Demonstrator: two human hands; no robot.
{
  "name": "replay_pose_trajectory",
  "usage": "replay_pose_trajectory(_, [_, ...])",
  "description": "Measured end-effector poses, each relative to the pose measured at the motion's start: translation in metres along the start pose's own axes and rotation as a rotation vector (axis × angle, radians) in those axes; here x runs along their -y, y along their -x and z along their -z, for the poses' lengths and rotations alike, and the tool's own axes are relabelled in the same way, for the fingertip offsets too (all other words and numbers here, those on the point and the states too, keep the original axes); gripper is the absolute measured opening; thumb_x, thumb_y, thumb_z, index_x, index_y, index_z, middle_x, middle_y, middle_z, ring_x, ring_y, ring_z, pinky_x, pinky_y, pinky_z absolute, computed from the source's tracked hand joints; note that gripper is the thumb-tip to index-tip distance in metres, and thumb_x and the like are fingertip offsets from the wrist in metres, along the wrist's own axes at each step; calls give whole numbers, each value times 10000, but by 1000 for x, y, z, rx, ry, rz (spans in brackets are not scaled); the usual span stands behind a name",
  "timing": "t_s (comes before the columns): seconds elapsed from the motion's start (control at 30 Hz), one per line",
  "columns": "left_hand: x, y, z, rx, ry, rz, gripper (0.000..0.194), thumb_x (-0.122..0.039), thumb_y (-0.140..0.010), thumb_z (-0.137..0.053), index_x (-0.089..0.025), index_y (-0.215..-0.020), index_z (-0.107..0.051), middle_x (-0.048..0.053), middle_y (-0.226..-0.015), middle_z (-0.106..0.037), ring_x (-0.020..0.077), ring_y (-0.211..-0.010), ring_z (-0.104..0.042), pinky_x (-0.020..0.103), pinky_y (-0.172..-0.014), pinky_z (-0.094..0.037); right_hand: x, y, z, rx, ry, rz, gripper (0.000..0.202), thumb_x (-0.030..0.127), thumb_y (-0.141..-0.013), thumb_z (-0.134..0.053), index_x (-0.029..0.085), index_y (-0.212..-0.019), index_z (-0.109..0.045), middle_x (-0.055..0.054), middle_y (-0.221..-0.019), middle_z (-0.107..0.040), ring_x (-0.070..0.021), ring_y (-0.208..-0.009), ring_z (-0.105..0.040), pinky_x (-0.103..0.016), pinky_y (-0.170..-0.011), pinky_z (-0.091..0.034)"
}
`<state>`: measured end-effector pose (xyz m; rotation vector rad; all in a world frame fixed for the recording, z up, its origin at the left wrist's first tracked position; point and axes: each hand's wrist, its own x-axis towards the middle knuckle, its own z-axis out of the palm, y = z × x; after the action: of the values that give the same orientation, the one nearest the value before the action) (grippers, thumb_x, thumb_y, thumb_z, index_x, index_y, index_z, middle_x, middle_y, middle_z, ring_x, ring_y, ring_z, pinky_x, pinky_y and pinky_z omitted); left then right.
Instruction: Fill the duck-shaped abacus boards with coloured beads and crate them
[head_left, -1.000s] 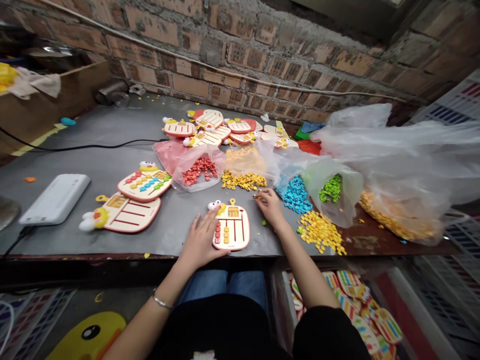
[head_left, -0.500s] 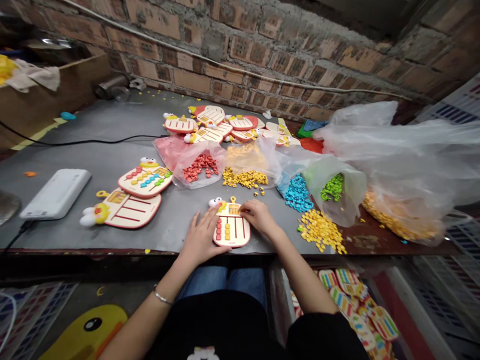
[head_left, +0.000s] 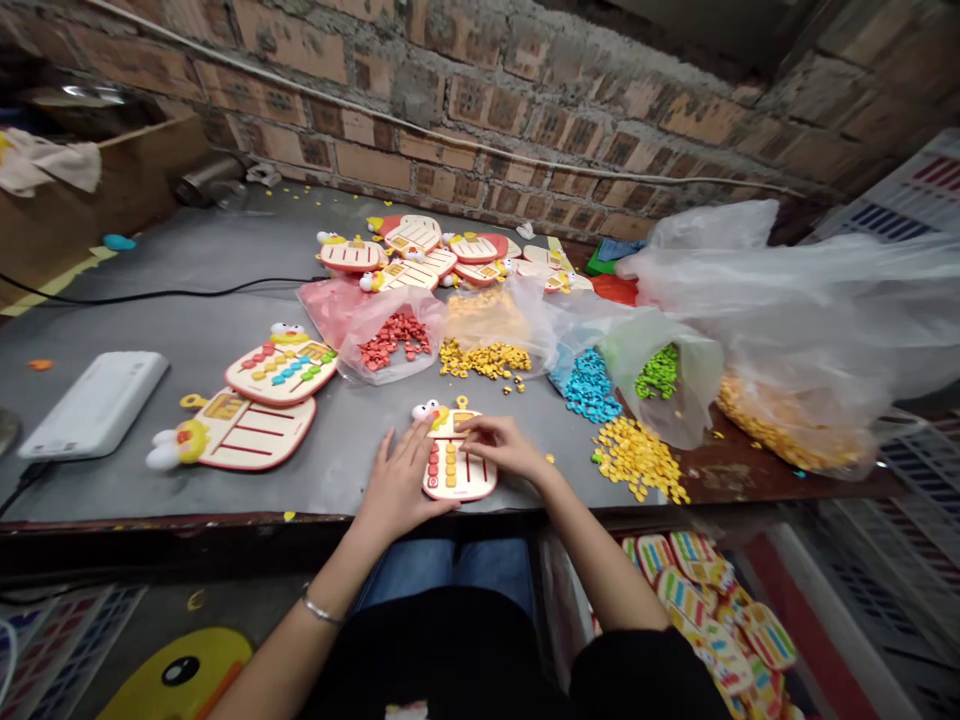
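A cream duck-shaped slotted board [head_left: 469,487] with a red rim and bulging white eyes lies in front of me. Red beads [head_left: 433,466] line its first slot and yellow beads [head_left: 451,466] its second; the two slots to the right show bare. My left hand [head_left: 397,480] rests on the board's left side, fingers stretched out and thumb along the lower edge. Over the upper part of the slots, my right hand [head_left: 506,447] has its fingertips pinched together. Whatever is between them is hidden.
Bags of red beads [head_left: 394,340], yellow beads [head_left: 487,358], blue beads [head_left: 591,388] and green beads [head_left: 657,372] lie behind. Loose yellow beads [head_left: 637,458] sit at right. Two more boards [head_left: 259,430] and a white power bank [head_left: 97,405] lie left; several boards [head_left: 412,235] are piled behind.
My right hand has moved slightly left and down, from the board's upper right to above its slots. The yellow column reaches higher. My left hand stays on the board.
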<state>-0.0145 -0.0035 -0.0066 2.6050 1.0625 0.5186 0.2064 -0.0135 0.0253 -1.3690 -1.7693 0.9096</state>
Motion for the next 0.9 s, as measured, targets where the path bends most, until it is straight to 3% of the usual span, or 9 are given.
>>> replay_pose_trajectory(0.1, [0, 0, 0, -13, -1, -1, 925, -558, -693, -691, -192, -1438, -283, 163, -1524, -314, 322, -1393, -321, 553, -1145, -133, -4, 25, 26, -243, 127, -40, 210, 333, -858, -621, 181, -977, -701, -70, -900, -702, -186, -755, -614, -300, -664, -476])
replay_pose_trajectory(0.17, [-1, 0, 0, -24, -4, -4, 888, -558, -697, -686, -186, -1417, -322, 169, -1517, -326, 333, -1385, -332, 564, -1143, -120, -10, 43, 39, -338, 256, -70, 194, 308, -864, -607, 190, -990, -695, -76, -909, -676, -200, -804, -607, -307, -676, -479])
replay_pose_trajectory(0.33, [-1, 1, -1, -55, -41, -57, 826, -538, -742, -659, -158, -1403, -341, 190, -1508, -331, 335, -1388, -327, 579, -1140, -85, -29, 66, 42, -211, 450, -87, 140, 200, -854, -586, 208, -940, -696, -79, -968, -634, -218, -940, -593, -368, -845, -482])
replay_pose_trajectory(0.4, [0, 2, -1, -60, -55, -113, 810, -529, -765, -645, -161, -1412, -326, 184, -1507, -337, 324, -1396, -316, 567, -1145, -80, -37, 67, 41, -198, 444, -87, 133, 182, -860, -564, 202, -906, -687, -72, -920, -639, -203, -883, -601, -355, -821, -489])
replay_pose_trajectory(0.47, [2, 3, -1, -58, -58, -168, 790, -524, -784, -632, -168, -1416, -319, 172, -1502, -354, 313, -1400, -311, 549, -1151, -93, -45, 66, 49, -278, 423, -89, 124, 205, -862, -565, 197, -918, -675, -69, -901, -641, -198, -838, -603, -336, -770, -499])
replay_pose_trajectory(0.6, [4, 3, -1, -64, -42, -212, 748, -503, -802, -621, -166, -1405, -334, 161, -1477, -404, 309, -1379, -351, 526, -1149, -153, -72, 61, 89, -565, 473, -162, 149, 258, -843, -564, 178, -910, -669, -86, -918, -632, -205, -765, -591, -343, -704, -504])
replay_pose_trajectory(0.67, [2, 1, -1, -78, -21, -212, 716, -483, -809, -619, -169, -1395, -353, 154, -1456, -437, 308, -1357, -384, 517, -1141, -192, -87, 57, 110, -649, 555, -216, 163, 249, -827, -557, 171, -910, -674, -100, -931, -624, -224, -791, -588, -372, -747, -501])
replay_pose_trajectory(0.8, [-4, -2, -8, -104, 24, -209, 661, -442, -791, -654, -171, -1344, -414, 143, -1392, -510, 308, -1296, -450, 493, -1105, -283, -110, 44, 131, -614, 715, -228, 229, 181, -797, -552, 176, -994, -668, -119, -1019, -598, -267, -961, -562, -418, -889, -457])
replay_pose_trajectory(0.9, [-5, -3, -16, -117, 41, -209, 608, -425, -784, -678, -172, -1290, -454, 143, -1352, -539, 316, -1254, -477, 479, -1052, -351, -116, 37, 134, -559, 736, -214, 222, 140, -793, -524, 173, -971, -651, -115, -1000, -590, -257, -961, -554, -394, -877, -455])
